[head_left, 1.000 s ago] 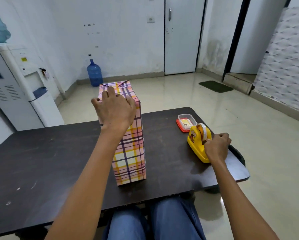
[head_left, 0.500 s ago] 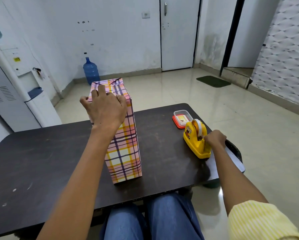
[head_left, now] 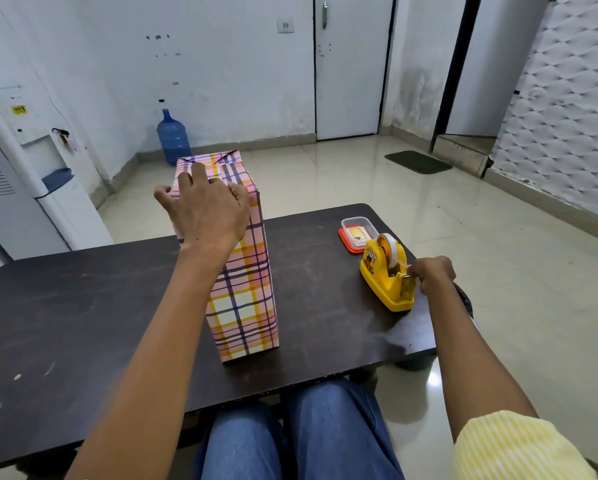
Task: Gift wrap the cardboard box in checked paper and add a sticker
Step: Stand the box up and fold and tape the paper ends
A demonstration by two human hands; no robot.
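Observation:
A tall box wrapped in pink, yellow and purple checked paper (head_left: 245, 299) stands upright on the dark table (head_left: 65, 323). My left hand (head_left: 205, 211) rests on its top, fingers spread over the folded paper and curling over the edges. A yellow tape dispenser (head_left: 387, 271) with a white tape roll sits near the table's right edge. My right hand (head_left: 432, 273) is at the dispenser's front end, fingers curled and pinching at the tape by the cutter. The tape end itself is too small to make out.
A small clear container with a red base (head_left: 354, 232) sits behind the dispenser. A white water dispenser (head_left: 24, 174) stands at the left, a blue water bottle (head_left: 173, 138) by the wall. My knees in jeans are under the table's near edge.
My right hand has shifted from the dispenser's near side to its front end by the cutter. My left hand has stayed on the box top. The view has drifted a little.

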